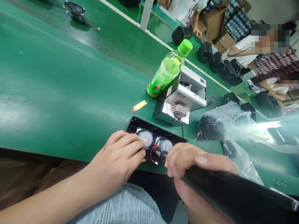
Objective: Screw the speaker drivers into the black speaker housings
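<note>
A black speaker panel (161,129) lies near the table's front edge, with two round speakers set in it. My left hand (121,152) is closed over the panel's left part, fingertips on the left speaker (147,139); its thumb is hidden. In my right hand (187,161) is a thick black electric screwdriver (224,186), gripped around its body. The tool's tip points at the panel beside the right speaker (166,145); whether it touches a screw cannot be made out. Red and black wires (152,152) with a small white plug lie between the speakers.
Behind the panel stands a silver and black screw feeder (178,104), with a green-capped bottle (167,70) beside it. A yellow cutter (139,106) lies nearby. To the right are plastic bags (233,124) of black parts. A loose speaker (74,11) sits far left. Co-workers (247,46) sit across.
</note>
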Tool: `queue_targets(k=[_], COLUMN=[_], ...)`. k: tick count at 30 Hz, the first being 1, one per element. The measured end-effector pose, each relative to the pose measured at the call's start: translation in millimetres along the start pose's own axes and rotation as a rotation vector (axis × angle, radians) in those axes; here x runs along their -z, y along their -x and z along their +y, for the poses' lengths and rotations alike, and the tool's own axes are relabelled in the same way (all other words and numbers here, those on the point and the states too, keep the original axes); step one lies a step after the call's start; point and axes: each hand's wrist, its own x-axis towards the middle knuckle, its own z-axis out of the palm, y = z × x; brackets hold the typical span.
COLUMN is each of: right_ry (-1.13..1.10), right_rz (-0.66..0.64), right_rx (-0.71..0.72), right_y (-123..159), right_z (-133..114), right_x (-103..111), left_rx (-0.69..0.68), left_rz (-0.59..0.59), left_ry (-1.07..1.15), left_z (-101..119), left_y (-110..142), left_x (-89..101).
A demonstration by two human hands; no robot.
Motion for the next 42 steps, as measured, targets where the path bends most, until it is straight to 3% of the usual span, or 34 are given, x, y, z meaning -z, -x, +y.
queue_targets(k=[3, 5, 9, 13, 17, 21, 25, 28, 33, 36, 42], right_ry=[0.001, -0.02, -0.027, -0.056, -0.129, -0.086, 0.025, 0.007, 0.052, 0.027, -0.175], right_rz=[-0.034, 0.017, 0.205, 0.415, 0.439, 0.468, 0.499, 0.484, 0.536, 0.621, 0.504], right_rx=[0.002, 0.023, 0.093, 0.046, -0.045, 0.085, 0.192, 0.202, 0.144, 0.16, -0.091], right_y=[4.1, 5.7, 5.3, -3.3, -30.6, -78.3, -123.0, -138.6, -138.1, -132.0, -108.9], right_z=[1.5, 4.6, 15.7, 16.2, -8.7, -23.1, 7.8, 36.4, 46.1, 41.2, 8.3], right_x=[-1.4, -4.6, -23.1, -37.1, -11.8, 28.5, 38.9, 36.2, 39.9, 41.3, 40.3], left_rx=[0.05, 0.076, 0.071, 0.111, 0.145, 0.181, 0.081, 0.052, 0.018, 0.014, 0.015], left_rz=[0.021, 0.035, 0.019, 0.035, 0.047, 0.013, -0.039, -0.084, -0.22, -0.23, -0.184], left_ry=[0.007, 0.015, 0.028, 0.079, 0.137, 0.168, 0.027, -0.022, -0.009, -0.006, 0.019], left_z=[1.4, 1.7, 0.2, -0.9, -2.4, -11.7, -28.1, -36.8, -41.1, -41.1, -39.5], left_y=[1.8, 2.5, 1.3, 0.0, -3.3, -14.1, -30.7, -42.1, -55.2, -58.7, -56.7], left_x=[-1.6, -1.9, -0.7, -0.9, 2.2, 14.7, 25.0, 26.9, 28.5, 27.7, 19.4])
